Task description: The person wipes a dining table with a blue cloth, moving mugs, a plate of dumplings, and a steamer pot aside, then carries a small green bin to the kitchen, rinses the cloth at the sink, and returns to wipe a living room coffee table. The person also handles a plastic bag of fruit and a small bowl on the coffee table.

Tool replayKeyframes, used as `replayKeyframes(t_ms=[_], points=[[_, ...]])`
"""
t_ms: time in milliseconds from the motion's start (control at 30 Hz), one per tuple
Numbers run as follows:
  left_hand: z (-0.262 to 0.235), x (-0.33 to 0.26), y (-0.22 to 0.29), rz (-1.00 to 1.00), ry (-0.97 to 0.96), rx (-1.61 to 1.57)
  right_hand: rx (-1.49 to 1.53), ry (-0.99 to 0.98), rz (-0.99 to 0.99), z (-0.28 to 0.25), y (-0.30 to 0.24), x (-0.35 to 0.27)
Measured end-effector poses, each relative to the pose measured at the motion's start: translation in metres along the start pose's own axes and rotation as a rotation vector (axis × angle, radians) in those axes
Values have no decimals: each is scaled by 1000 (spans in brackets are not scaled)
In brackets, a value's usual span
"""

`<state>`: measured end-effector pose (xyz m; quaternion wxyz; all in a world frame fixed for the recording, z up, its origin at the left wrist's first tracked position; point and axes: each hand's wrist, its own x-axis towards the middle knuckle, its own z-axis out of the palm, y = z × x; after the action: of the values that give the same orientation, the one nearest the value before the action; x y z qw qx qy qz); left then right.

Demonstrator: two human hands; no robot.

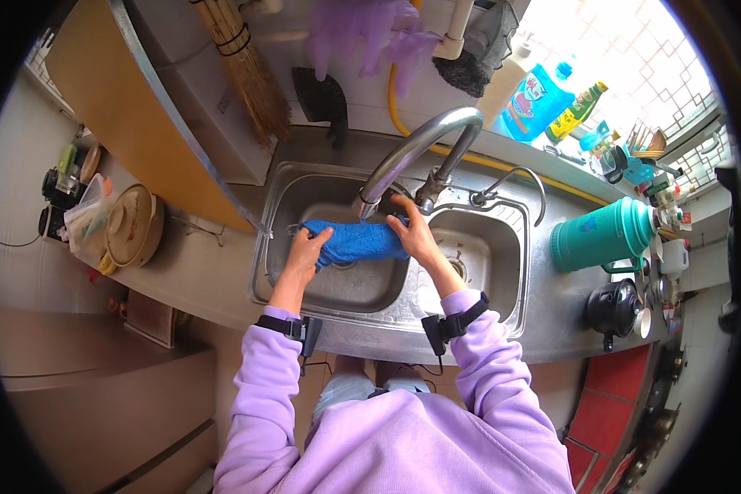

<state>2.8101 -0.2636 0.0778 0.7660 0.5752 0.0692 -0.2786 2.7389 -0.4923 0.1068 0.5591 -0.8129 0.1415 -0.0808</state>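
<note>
A blue towel-like cloth (358, 244) is stretched between my two hands, above the left basin (305, 284) of a steel double sink. My left hand (307, 249) grips its left end, thumb on top. At the other end, my right hand (417, 236) holds the cloth with its thumb on top and a finger raised near the tap. The curved tap (420, 136) has its spout right over the cloth's far edge. Whether water is running I cannot tell. Part of the basin's floor is hidden under the cloth.
The right basin (486, 255) adjoins. A green thermos (597, 236) and a black pot (612, 306) stand on the right counter. Bottles, including a blue jug (535, 103), line the sill. A lidded pot (132, 226) sits left, past a tan panel (132, 99); a straw broom (243, 74) hangs behind.
</note>
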Motion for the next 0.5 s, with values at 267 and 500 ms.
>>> replayKeyframes(t_ms=[267,500], points=[[-11,-7,19,54,183,288,-882,-362,-226,-16,-37,2],[-32,-4,-8,29,-271,835,315,-415,115,-16,-22,11]])
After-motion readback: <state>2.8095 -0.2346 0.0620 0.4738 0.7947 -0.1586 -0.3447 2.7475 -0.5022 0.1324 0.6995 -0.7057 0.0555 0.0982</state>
